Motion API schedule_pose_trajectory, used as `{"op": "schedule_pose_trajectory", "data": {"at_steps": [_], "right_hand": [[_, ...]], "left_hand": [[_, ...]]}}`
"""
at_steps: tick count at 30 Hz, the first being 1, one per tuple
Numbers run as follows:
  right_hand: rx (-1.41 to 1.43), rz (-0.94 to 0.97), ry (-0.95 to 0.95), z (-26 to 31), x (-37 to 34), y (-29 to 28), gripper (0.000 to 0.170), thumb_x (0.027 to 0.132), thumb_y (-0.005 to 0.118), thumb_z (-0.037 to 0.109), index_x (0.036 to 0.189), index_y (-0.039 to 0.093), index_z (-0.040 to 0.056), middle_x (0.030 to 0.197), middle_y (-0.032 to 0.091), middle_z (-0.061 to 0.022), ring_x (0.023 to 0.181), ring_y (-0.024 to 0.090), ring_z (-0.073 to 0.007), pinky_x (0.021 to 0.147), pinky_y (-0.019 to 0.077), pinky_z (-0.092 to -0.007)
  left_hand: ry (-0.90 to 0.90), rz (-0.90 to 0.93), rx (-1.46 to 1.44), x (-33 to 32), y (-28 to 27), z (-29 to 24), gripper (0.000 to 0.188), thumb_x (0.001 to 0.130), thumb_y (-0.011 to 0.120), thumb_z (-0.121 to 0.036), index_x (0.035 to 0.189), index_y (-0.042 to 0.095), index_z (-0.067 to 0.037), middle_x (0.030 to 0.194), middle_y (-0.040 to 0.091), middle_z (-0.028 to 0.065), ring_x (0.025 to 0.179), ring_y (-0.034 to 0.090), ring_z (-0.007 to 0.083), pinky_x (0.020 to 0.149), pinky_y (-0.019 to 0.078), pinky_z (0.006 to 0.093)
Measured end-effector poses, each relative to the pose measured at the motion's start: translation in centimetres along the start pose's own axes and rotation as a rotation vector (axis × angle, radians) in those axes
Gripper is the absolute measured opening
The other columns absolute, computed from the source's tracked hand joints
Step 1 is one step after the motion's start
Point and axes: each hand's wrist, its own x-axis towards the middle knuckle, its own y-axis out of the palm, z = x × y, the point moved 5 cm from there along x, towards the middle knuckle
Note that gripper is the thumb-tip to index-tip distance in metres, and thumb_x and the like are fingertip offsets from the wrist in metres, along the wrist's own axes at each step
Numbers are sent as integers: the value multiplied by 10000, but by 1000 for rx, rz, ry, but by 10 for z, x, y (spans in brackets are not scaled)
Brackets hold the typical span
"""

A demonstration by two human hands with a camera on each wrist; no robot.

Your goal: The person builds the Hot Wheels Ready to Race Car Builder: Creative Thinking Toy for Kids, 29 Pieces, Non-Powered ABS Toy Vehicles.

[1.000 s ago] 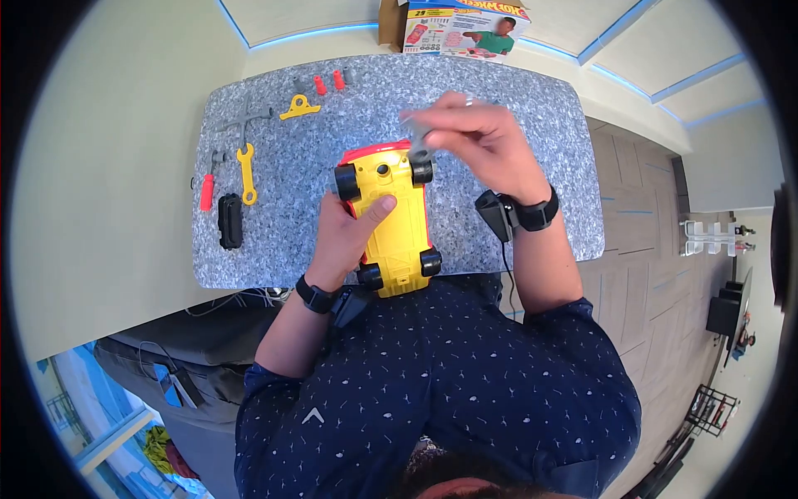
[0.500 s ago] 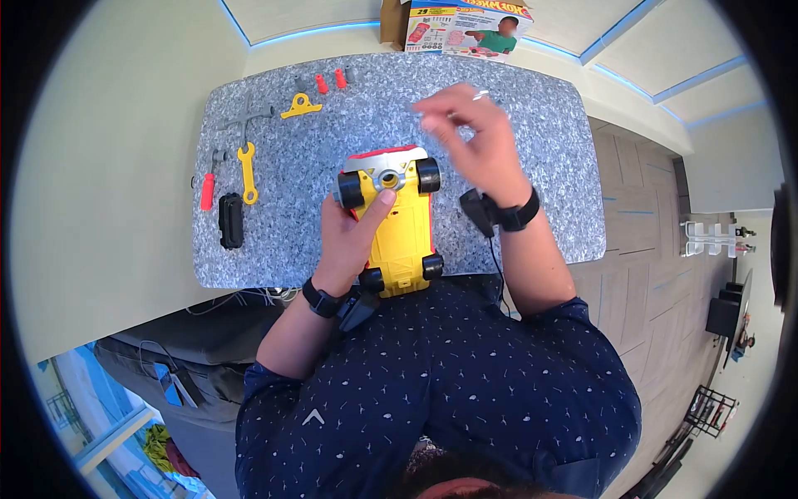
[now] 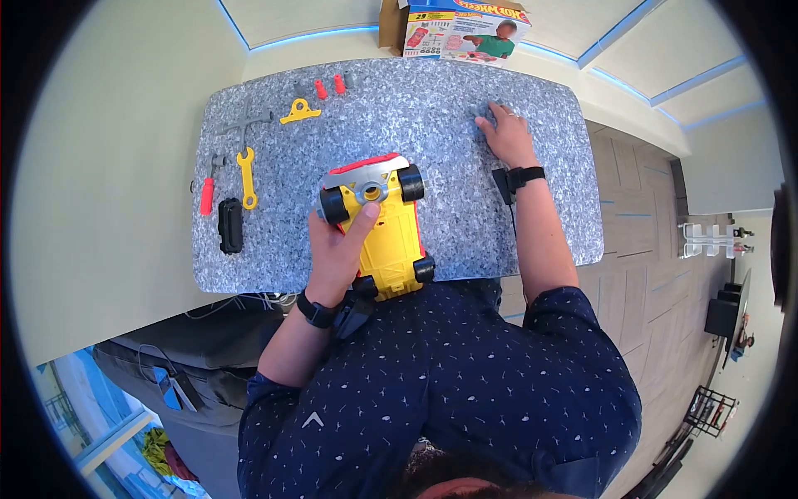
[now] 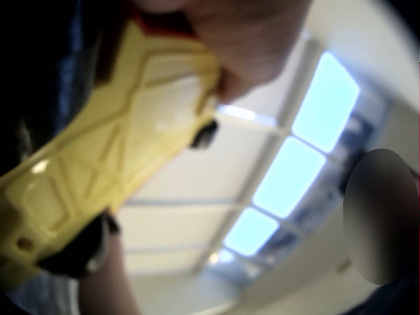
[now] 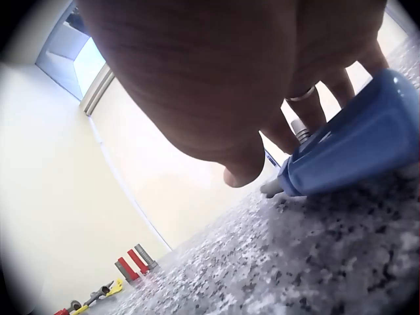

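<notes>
My left hand (image 3: 337,254) grips a toy car (image 3: 391,254) upside down over the table's front edge, its yellow underside and black wheels showing. The thumb lies beside a grey piece (image 3: 366,176) across the car's end. In the left wrist view the yellow underside (image 4: 151,125) fills the left part, blurred. At the table's right rear, my right hand (image 3: 509,141) has its fingers spread and somewhat bent. The right wrist view shows those fingers at the far side of a blue tool (image 5: 361,138) with a grey tip, lying on the table; contact cannot be told.
On the table's left stand or lie a yellow wrench (image 3: 247,179), a red-handled tool (image 3: 207,195), a black case (image 3: 230,224), a grey cross-shaped tool (image 3: 245,121) and a yellow piece (image 3: 300,111). Red pieces (image 3: 339,83) are at the back. A box (image 3: 465,32) stands behind the table (image 3: 557,200).
The grey piece has come onto the car's end and my right hand has let it go, then moved away to the right rear. The left hand and car have shifted slightly left.
</notes>
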Motion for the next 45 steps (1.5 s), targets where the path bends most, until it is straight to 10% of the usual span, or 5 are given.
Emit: {"op": "schedule_pose_trajectory", "data": {"at_steps": [9,14,22,34,45], "right_hand": [[109,-139,-153,21,7,-18,245,965,880,113,1190,788,89,1151,821,-133,1043,792,-302,962,622,-451],[1250,120,-327,112,-60,-71,171,1066,778,48,1236,778,33,1060,786,-31,994,727,-100,896,591,-299],[818,374,-677,199,-140,-121,248,1000,821,60,1245,798,86,1041,800,-85,924,725,-199,883,563,-348],[667,-219,-854,189,-154,-118,132,890,861,40,827,745,48,908,695,-86,863,674,-291,813,519,-402],[49,-321,-166,29,-53,-32,448,941,914,347,1178,705,28,1128,748,-223,996,724,-431,851,580,-513]], "left_hand": [[49,-48,58,0,-12,-6,356,1081,806,-137,1388,704,11,1252,806,73,1117,753,127,970,607,325],[65,-75,99,5,-13,-6,355,1077,811,-131,1380,683,4,1246,797,70,1117,746,121,971,603,325],[77,-15,253,12,-3,-5,424,1048,841,-115,1402,638,2,1243,780,75,1116,740,124,972,601,321],[36,12,184,7,2,-11,502,1031,848,-84,1450,589,14,1283,777,103,1168,766,161,982,622,332],[12,-13,203,4,-10,-13,539,1007,900,-133,1440,608,1,1286,775,84,1172,745,152,1020,600,339]]}}
